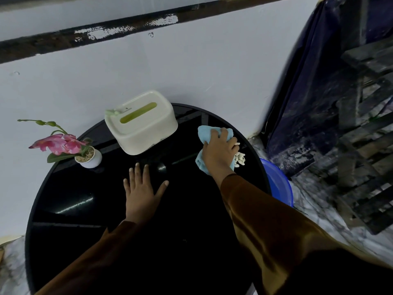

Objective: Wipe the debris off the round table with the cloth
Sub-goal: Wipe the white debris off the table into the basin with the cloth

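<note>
Right hand [219, 151] clamps down on the crumpled light-blue cloth [204, 133], herding small white debris [240, 159] near the right rim of the glossy black round table [85, 209], left hand [141, 188] flat, empty, bracing; next, I reckon, sweep over the edge toward the blue plastic bucket [278, 184].

home, tissue box [141, 122], potted orchid [63, 145]
</note>
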A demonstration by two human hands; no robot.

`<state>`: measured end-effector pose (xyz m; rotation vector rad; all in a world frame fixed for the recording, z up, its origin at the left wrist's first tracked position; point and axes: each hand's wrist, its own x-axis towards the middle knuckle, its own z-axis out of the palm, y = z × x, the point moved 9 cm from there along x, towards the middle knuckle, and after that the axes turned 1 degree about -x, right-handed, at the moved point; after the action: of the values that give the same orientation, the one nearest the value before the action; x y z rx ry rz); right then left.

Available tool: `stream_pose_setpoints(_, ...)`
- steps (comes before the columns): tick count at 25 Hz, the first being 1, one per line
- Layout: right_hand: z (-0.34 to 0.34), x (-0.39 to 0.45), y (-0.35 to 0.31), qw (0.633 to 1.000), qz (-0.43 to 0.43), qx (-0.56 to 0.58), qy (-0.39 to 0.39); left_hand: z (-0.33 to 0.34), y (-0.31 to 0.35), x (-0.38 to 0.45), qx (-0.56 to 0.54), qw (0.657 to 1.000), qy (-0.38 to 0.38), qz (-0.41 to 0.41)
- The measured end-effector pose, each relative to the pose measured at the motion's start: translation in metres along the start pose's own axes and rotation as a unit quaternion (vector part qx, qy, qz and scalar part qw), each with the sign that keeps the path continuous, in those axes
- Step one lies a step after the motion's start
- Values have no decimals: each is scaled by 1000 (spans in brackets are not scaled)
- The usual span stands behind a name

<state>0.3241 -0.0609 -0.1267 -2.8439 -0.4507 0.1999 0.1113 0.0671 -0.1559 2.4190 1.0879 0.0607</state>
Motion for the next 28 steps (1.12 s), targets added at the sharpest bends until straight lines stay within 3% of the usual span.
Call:
stream_pose_setpoints(6, -17, -21, 31, 999, 37, 20, 23, 1, 7, -5, -2, 1000, -5, -8)
stream_pose_setpoints(12, -25, -69, 0, 994, -73, 9, 77, 18, 39, -9, 37, 998, -16, 41)
stream_pose_setpoints(15, -1, -82, 3, 994, -88, -46, 37, 22, 43, -11, 54, 998, -5, 39)
stream_pose_setpoints(28, -21, -67, 50, 994, -97, 31, 45, 24, 45, -12, 54, 998, -8, 40)
